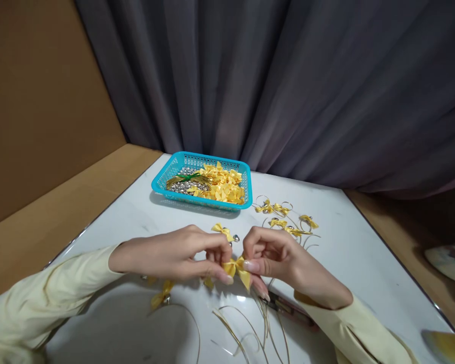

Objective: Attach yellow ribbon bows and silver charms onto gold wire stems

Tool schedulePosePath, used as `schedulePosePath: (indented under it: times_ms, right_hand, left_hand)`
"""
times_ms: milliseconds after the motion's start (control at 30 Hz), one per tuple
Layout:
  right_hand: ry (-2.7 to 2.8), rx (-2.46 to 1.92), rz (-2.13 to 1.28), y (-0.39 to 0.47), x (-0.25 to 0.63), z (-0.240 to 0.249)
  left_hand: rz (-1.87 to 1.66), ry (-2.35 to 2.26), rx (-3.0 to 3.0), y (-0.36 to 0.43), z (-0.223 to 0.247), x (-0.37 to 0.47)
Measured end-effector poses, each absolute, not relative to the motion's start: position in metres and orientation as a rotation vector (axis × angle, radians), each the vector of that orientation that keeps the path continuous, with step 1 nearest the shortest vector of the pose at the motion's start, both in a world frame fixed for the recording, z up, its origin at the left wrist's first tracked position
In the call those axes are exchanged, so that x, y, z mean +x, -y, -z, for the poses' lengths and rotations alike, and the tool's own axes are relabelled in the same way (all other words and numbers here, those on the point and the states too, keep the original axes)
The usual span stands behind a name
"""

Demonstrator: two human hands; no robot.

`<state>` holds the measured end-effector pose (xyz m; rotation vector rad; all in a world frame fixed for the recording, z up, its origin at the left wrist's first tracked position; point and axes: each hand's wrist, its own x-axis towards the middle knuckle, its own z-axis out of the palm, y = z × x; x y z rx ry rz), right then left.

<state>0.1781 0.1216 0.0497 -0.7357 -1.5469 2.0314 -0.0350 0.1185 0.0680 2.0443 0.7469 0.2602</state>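
A yellow ribbon bow (236, 269) is pinched between my two hands above the white table. The fingertips of my left hand (197, 253) hold its left loop, while the thumb and fingers of my right hand (278, 258) grip the right side. Just beyond the hands lie another yellow bow (222, 231) and a small silver bell (236, 238). Below my left wrist rests a yellow bow with wire (163, 296). Loose gold wires (231, 328) spread over the table in front of me, some passing under my right hand.
A blue plastic basket (157, 187) at the back holds yellow bows, silver bells and a gold wire bundle tied in green. Several bows with wire rings (278, 222) lie right of it. A dark, narrow object (288, 307) is partly under my right forearm. Grey curtains (227, 76) hang behind.
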Motion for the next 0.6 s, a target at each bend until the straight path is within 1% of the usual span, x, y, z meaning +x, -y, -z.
schedulePosePath:
  times_ms: [200, 467, 533, 600]
  right_hand:
    - [1.717, -0.838, -1.967, -0.12, 0.18, -0.062]
    - [2.125, -0.872, -1.657, -0.119, 0.178, -0.064]
    - [2.092, -0.896, -1.691, -0.119, 0.177, -0.064]
    - [1.984, -0.937, -1.803, -0.119, 0.177, -0.064]
  left_hand:
    - [-0.364, -0.752, 2.035, -0.118, -0.062, -0.033]
    - [-0.363, -0.714, 2.068, -0.116, -0.064, -0.033]
    - [-0.36, -0.671, 2.075, -0.116, -0.063, -0.033]
    - [-0.371, -0.63, 2.056, -0.117, -0.063, -0.034]
